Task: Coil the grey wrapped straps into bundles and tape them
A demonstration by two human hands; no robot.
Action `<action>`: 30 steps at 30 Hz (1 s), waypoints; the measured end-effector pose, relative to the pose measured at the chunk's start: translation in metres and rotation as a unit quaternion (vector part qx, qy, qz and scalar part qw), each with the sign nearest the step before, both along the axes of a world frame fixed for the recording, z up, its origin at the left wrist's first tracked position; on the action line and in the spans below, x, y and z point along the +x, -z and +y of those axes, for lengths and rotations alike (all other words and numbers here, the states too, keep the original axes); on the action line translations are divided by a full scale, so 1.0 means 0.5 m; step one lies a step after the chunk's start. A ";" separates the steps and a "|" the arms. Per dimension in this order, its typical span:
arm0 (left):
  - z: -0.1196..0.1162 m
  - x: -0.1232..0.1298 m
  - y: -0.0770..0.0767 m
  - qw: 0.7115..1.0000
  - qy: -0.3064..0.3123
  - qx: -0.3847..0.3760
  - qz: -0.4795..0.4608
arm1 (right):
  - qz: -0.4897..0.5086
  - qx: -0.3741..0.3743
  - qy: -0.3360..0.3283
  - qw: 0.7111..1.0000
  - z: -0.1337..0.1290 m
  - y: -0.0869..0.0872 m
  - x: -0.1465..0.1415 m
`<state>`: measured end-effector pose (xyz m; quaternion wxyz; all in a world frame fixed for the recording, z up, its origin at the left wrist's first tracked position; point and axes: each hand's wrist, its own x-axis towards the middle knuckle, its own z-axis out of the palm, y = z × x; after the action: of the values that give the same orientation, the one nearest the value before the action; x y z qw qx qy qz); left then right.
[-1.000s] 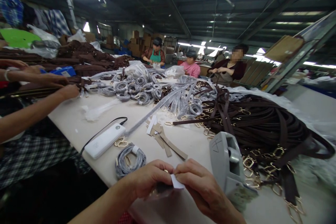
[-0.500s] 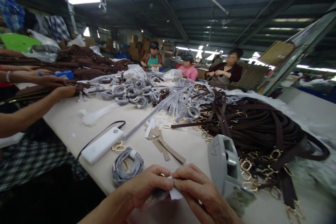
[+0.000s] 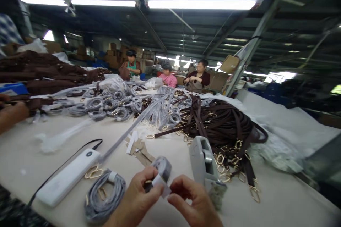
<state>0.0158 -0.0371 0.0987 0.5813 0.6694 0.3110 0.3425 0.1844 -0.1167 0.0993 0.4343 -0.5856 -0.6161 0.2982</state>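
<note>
My left hand (image 3: 145,195) is closed around a rolled-up grey-wrapped strap (image 3: 163,166), held above the table's front part. A white paper strip (image 3: 161,181) lies across the roll, under my left thumb. My right hand (image 3: 190,198) meets the loose end of that strip with thumb and bent forefinger. To the left of my hands lies another coiled grey-wrapped strap (image 3: 106,198) with a white band and gold metal loops. A grey tape dispenser (image 3: 198,159) stands just beyond my right hand.
Brown straps with gold rings (image 3: 226,120) are heaped at right. Grey-wrapped coils (image 3: 117,95) crowd the middle. Tan paper strips (image 3: 141,150), a white power bank (image 3: 68,177) and its black cable lie nearer. A co-worker's hand (image 3: 13,113) is at far left; several people sit beyond.
The view has swung right. The rolled strap has risen into sight between my hands, with the paper strip against it, and my right hand has drawn slightly apart from my left.
</note>
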 end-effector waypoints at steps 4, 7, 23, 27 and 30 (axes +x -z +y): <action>0.010 -0.006 0.012 0.999 -0.039 -0.035 -0.012 | -0.144 0.056 0.111 0.982 -0.020 -0.026 0.084; 0.023 -0.011 0.015 0.995 -0.056 -0.078 -0.002 | -0.145 0.036 0.258 0.954 -0.034 -0.058 0.204; 0.052 0.021 0.049 0.990 -0.052 0.117 0.052 | 0.152 -0.266 0.277 0.911 0.018 -0.070 0.254; 0.055 0.025 0.057 0.989 -0.069 0.130 0.034 | 0.168 -0.230 0.286 0.915 -0.002 -0.103 0.235; 0.055 0.029 0.054 0.995 -0.061 0.078 -0.001 | 0.179 -0.199 0.282 0.921 -0.043 -0.110 0.207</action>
<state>0.0302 -0.0096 0.0714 0.5059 0.6921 0.3226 0.4012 0.2878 -0.1384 0.1545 0.4779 -0.7463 -0.2649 0.3800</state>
